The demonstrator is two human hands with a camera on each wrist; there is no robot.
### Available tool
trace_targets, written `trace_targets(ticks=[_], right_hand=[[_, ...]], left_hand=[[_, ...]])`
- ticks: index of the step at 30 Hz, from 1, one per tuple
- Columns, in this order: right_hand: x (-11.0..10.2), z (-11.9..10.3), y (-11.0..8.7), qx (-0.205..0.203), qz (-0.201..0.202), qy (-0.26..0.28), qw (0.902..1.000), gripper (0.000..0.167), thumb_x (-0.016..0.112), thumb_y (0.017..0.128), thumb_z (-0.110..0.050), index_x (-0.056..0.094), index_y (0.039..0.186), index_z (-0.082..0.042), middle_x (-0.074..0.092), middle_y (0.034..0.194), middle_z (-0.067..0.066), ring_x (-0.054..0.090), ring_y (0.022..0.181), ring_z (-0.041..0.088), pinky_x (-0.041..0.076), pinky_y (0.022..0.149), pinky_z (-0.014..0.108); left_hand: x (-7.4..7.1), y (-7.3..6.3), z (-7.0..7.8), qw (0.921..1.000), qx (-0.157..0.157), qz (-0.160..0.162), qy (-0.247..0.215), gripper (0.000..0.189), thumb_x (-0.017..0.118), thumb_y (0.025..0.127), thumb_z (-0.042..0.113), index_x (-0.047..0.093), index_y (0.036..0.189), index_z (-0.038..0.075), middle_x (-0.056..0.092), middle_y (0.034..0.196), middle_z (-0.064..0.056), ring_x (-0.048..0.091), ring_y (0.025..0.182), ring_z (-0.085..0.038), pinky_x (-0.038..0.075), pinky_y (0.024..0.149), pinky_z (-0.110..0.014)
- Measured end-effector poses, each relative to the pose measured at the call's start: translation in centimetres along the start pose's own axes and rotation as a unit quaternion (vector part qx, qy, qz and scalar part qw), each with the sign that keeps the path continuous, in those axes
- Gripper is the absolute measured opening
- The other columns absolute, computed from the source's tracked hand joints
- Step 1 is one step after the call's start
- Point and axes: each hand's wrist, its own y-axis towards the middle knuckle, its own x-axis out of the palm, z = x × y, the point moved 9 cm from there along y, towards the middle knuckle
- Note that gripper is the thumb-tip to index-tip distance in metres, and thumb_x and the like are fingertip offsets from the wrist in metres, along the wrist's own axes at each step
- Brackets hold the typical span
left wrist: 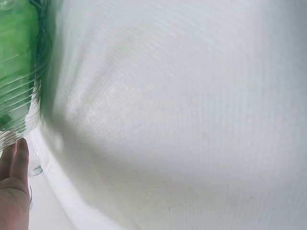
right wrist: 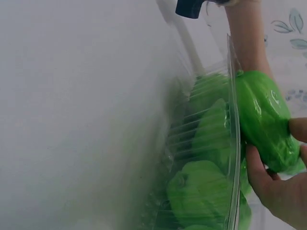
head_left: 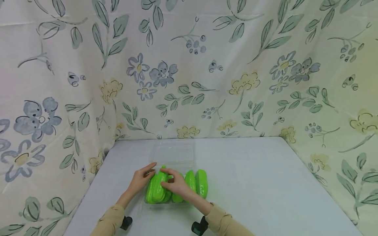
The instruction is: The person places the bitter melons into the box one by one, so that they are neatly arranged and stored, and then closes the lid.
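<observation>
My right hand (head_left: 178,186) pinches a glossy green ridged vegetable, chayote-like (right wrist: 266,120), between thumb and fingers. That piece stands above the rim of a clear plastic box (right wrist: 233,158), over the box's left part in the head view. Several similar green vegetables (right wrist: 199,187) lie inside, seen through the ribbed wall. At the box's far left corner is my left hand (head_left: 141,179), its fingers extended along the edge. In the left wrist view, the straight fingers of the left hand (left wrist: 17,177) reach up to the box's ribbed wall.
The box's clear lid (head_left: 173,153) lies folded back behind it on the white table (head_left: 251,183). Another green vegetable (head_left: 202,183) lies at the box's right side. A floral curtain (head_left: 189,65) surrounds the table's back and sides. Black wrist devices (head_left: 200,226) hang below the forearms.
</observation>
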Motion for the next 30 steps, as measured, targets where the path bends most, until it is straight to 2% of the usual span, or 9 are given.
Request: trace_targets(ticks=[4,12,17,23,30], right_hand=[[0.32,-0.11,0.05,-0.012,0.005,-0.041,0.9991,0.048,0.066,0.088,-0.014,0.053,0.135,-0.011,0.051,0.136,0.015,0.059,0.092,0.02,0.053,0.071,0.021],[0.39,-0.45,0.27,-0.04,0.033,-0.069,0.9963,0.049,0.067,0.088,-0.016,0.053,0.134,-0.006,0.056,0.131,0.018,0.063,0.091,0.027,0.054,0.067,0.018],[0.23,-0.3,0.51,-0.025,0.048,-0.071,0.996,0.045,0.069,0.087,-0.018,0.057,0.129,-0.006,0.06,0.124,0.018,0.065,0.09,0.032,0.056,0.063,0.02],[0.25,0.0,0.81,-0.012,0.061,-0.086,0.9944,0.039,0.069,0.086,-0.018,0.062,0.123,-0.007,0.062,0.119,0.017,0.066,0.087,0.029,0.056,0.061,0.019],[0.28,-0.27,0.93,-0.016,0.074,-0.085,0.9935,0.036,0.07,0.086,-0.016,0.064,0.12,-0.005,0.064,0.116,0.017,0.066,0.083,0.027,0.054,0.058,0.017]], left_hand=[[0.07,0.02,0.14,1.0,0.006,-0.001,0.0,0.042,0.061,0.091,0.005,0.054,0.132,0.003,0.052,0.138,-0.02,0.063,0.109,-0.035,0.056,0.091,-0.042],[0.0,0.07,0.14,1.0,0.007,0.003,0.003,0.042,0.061,0.091,0.004,0.055,0.132,0.004,0.052,0.137,-0.019,0.064,0.108,-0.034,0.057,0.09,-0.04],[-0.03,0.08,0.12,1.0,0.007,0.0,-0.001,0.042,0.061,0.091,0.004,0.055,0.132,0.004,0.053,0.137,-0.018,0.064,0.108,-0.035,0.057,0.09,-0.04],[-0.1,0.11,0.04,1.0,0.005,-0.001,0.0,0.042,0.061,0.091,0.004,0.055,0.132,0.004,0.053,0.137,-0.017,0.064,0.108,-0.034,0.057,0.09,-0.04],[-0.17,0.12,0.04,1.0,0.003,0.004,0.0,0.041,0.061,0.091,0.004,0.056,0.132,0.005,0.053,0.137,-0.017,0.064,0.108,-0.034,0.057,0.09,-0.04]])
